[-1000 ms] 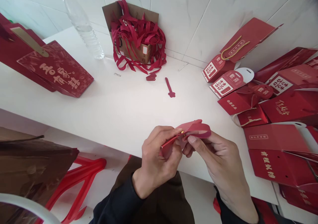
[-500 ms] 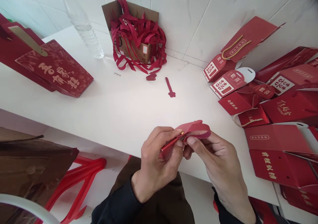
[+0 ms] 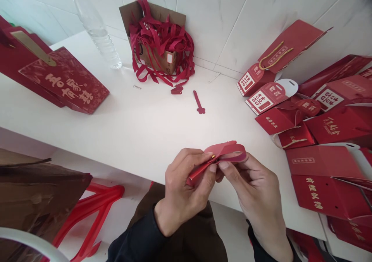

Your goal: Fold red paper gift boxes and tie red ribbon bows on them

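Observation:
Both hands meet over the front edge of the white table (image 3: 139, 130). My left hand (image 3: 181, 188) pinches a folded red ribbon strip (image 3: 229, 150) between thumb and fingers, with a small gold fastener (image 3: 213, 156) at the pinch. My right hand (image 3: 255, 192) grips the same strip from the right, its thumb pressed beside the fastener. The strip curls into a flat loop above my fingers.
A cardboard box overflowing with red ribbons (image 3: 161, 45) stands at the back, with a loose red strip (image 3: 198, 101) before it. A clear bottle (image 3: 97, 29) stands back left. Red printed cards (image 3: 66, 82) lie left; several red gift boxes (image 3: 314, 119) pile up right. A red stool (image 3: 93, 208) sits below.
Almost nothing has moved. My fingers have shifted slightly on the ribbon strip, and the loop sits a little flatter.

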A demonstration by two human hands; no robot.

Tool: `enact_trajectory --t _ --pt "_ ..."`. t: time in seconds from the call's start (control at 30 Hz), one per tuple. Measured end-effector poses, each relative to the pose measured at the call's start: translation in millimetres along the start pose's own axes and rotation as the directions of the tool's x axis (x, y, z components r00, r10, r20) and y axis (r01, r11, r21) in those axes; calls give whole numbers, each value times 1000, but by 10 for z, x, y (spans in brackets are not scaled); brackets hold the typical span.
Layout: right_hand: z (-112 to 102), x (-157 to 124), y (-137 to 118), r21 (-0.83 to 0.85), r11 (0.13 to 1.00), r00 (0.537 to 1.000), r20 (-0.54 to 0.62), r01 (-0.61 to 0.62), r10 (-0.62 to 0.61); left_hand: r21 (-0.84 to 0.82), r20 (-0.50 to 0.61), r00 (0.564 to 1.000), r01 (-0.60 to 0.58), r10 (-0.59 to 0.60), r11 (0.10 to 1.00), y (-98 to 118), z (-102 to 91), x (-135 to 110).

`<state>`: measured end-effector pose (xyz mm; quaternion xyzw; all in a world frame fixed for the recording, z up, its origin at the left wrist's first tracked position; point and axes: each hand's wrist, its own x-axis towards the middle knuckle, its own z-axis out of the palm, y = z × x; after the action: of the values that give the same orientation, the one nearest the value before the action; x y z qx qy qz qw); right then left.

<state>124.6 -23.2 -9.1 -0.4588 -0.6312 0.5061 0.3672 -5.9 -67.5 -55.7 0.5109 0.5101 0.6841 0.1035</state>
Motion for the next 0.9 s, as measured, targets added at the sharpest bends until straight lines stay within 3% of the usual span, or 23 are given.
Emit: enact_trajectory --t 0.23,0.47,0.67,0.9 --pt "-5 -19 -69 -44 999 1000 16 5 -4 40 -7 1000 -6 7 999 2 4 -3" --pt "-34 -28 -9 -93 992 995 43 88 -85 57 -30 1000 0 2 998 22 14 13" --pt "-5 -51 -27 -105 993 998 -24 47 -50 4 10 1000 -11 11 1000 19 -19 10" --pt "-36 -12 -21 -60 998 999 41 3 0 -8 14 1000 -24 24 1000 9 -16 10"
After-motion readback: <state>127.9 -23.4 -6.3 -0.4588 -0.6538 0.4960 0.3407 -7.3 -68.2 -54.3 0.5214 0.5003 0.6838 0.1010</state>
